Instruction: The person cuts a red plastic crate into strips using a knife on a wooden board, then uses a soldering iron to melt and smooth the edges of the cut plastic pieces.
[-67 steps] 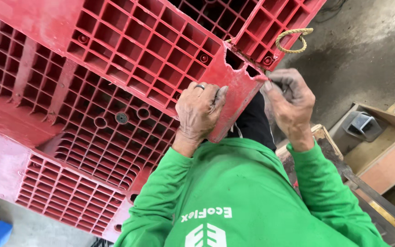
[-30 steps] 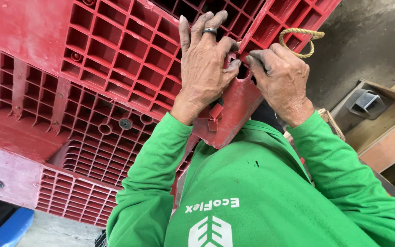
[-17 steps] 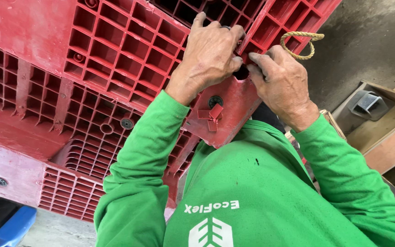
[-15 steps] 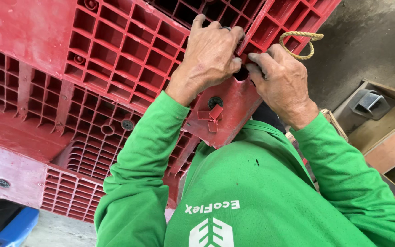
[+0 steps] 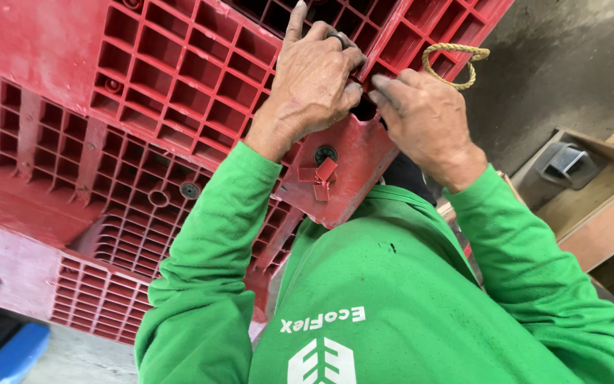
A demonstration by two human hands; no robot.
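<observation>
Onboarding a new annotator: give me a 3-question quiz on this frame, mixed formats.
1. True or false: both hands touch the red plastic pallet.
2. Which hand wears a ring? A) left hand B) right hand
3. Fill in: the yellow rope loop lies just above the ____ hand.

Key:
1. True; they meet at a dark hole in its corner block.
2. A
3. right

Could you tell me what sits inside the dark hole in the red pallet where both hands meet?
Only darkness shows inside the hole. The left hand and right hand press at its edge on the red pallet, covering the rest.
</observation>
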